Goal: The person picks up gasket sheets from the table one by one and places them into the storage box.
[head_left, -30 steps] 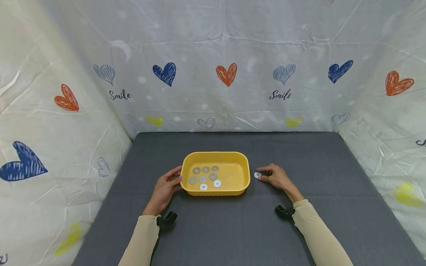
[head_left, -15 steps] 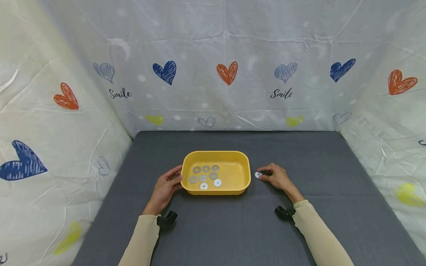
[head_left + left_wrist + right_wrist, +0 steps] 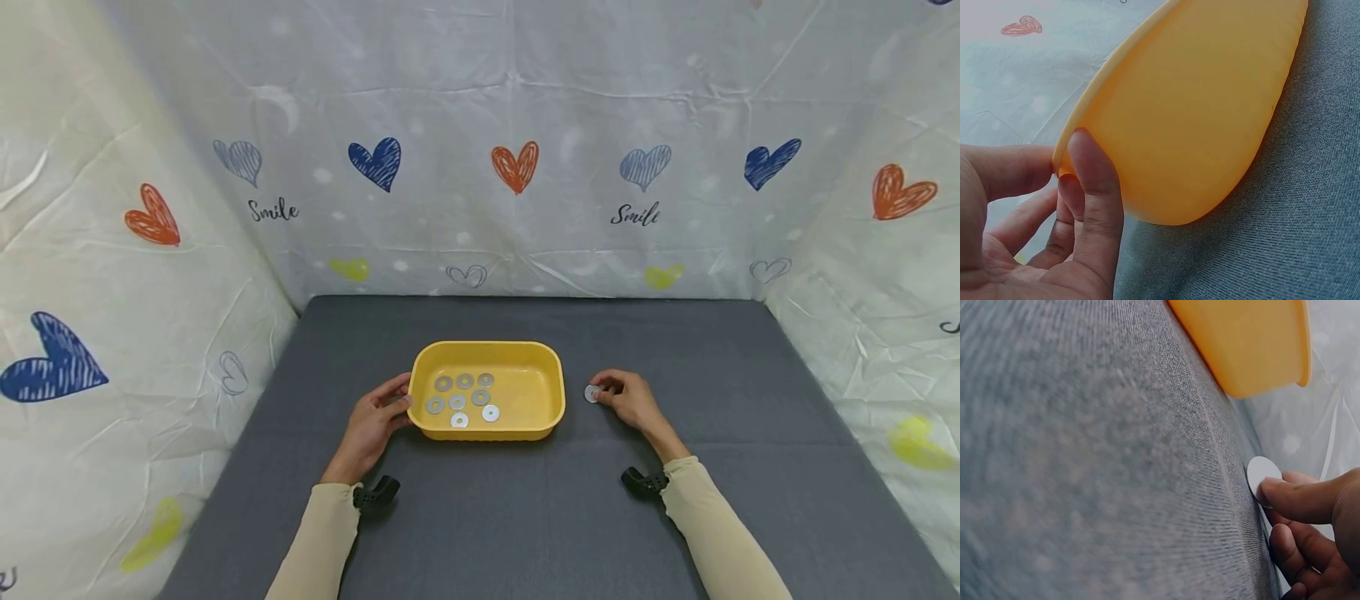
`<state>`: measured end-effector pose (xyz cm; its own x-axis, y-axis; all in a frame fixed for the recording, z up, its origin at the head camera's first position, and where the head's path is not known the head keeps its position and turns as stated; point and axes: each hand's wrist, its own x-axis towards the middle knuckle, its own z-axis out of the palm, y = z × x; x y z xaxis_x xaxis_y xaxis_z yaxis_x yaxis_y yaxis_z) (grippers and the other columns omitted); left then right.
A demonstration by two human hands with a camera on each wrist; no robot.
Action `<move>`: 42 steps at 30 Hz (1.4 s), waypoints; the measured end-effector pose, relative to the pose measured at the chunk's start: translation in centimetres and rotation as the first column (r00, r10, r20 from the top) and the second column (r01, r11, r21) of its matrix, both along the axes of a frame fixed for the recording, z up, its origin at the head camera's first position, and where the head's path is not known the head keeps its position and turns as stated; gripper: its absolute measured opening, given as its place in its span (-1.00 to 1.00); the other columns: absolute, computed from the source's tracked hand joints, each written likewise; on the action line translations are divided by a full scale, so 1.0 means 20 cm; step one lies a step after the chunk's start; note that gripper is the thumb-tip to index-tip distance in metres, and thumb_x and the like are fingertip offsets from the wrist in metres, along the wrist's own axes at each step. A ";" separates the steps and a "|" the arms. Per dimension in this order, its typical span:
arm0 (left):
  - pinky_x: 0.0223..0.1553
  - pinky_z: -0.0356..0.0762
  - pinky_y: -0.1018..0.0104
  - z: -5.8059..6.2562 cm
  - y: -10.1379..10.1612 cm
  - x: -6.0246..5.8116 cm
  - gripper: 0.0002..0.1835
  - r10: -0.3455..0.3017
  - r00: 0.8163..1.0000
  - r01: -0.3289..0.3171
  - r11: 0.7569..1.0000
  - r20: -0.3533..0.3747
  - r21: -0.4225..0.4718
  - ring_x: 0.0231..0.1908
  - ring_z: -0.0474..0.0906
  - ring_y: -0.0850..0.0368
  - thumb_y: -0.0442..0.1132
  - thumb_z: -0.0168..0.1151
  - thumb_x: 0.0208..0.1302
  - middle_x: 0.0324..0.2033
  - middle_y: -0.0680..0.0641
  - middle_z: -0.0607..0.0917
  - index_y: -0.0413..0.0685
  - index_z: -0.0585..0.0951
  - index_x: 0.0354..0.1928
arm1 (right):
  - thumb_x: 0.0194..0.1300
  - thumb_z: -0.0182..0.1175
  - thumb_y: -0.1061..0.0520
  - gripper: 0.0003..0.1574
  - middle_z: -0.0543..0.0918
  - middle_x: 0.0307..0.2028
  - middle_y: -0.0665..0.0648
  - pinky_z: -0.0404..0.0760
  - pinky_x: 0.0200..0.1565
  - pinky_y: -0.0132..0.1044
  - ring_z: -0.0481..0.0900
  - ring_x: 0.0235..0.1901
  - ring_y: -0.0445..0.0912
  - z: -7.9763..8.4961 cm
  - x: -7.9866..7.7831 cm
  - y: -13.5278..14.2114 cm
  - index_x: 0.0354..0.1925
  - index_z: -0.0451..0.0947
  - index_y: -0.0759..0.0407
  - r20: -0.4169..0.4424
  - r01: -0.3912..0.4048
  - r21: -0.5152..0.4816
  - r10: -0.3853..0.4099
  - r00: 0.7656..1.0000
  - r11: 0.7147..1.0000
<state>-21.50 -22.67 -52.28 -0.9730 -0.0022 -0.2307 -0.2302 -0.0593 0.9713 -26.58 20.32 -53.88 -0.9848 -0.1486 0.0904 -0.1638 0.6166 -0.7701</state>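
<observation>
A yellow plastic tray (image 3: 528, 392) stands on the dark grey cloth, several flat metal washers (image 3: 457, 402) lying spread over the left half of its floor. My left hand (image 3: 369, 429) grips the left end of the tray; in the left wrist view, thumb and fingers (image 3: 1094, 169) pinch its rim. To the right of the tray, my right hand (image 3: 628, 398) pinches one more washer (image 3: 592, 393) between thumb and fingers. That washer (image 3: 1262, 478) looks tilted, close over the cloth, in the right wrist view.
Dark grey cloth (image 3: 480, 525) covers the table. A pale curtain printed with hearts (image 3: 435, 217) rises along the back edge and both sides. Each wrist wears a black strap-like mount (image 3: 377, 494).
My right hand has drawn its washer slightly to the right, away from the tray, and the washer looks duller now. The left hand and the tray stay put.
</observation>
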 end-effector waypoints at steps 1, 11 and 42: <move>-0.17 0.63 0.41 0.00 0.00 0.00 -0.47 -0.001 1.000 0.001 1.000 -0.001 0.000 -0.09 0.51 0.16 -0.30 0.14 0.42 0.05 -0.04 0.44 -0.03 0.36 0.40 | 0.21 0.36 0.24 -0.85 0.70 -0.35 0.18 0.46 -0.36 -0.37 0.49 -0.45 -0.21 0.00 0.00 0.00 -0.20 0.69 0.21 -0.005 0.007 -0.009 -0.007 1.000 1.000; -0.17 0.63 0.42 0.01 0.01 0.00 -0.47 0.000 1.000 0.000 1.000 0.000 0.005 -0.09 0.52 0.15 -0.31 0.13 0.42 0.06 -0.07 0.44 -0.03 0.36 0.40 | 0.27 0.31 0.22 -0.89 0.71 -0.32 0.16 0.46 -0.32 -0.38 0.50 -0.40 -0.18 0.02 0.01 0.00 -0.22 0.69 0.20 0.000 0.061 -0.053 -0.061 0.998 0.997; -0.15 0.61 0.43 0.02 0.00 0.01 -0.46 -0.010 1.000 0.010 1.000 0.017 -0.008 -0.07 0.50 0.13 -0.28 0.13 0.43 0.14 -0.12 0.41 -0.01 0.36 0.41 | 0.26 0.35 0.12 -0.74 0.72 -0.24 0.18 0.67 -0.27 -0.23 0.69 -0.22 0.22 0.24 0.04 -0.11 -0.12 0.69 0.23 0.082 0.097 -0.318 -0.074 0.994 0.943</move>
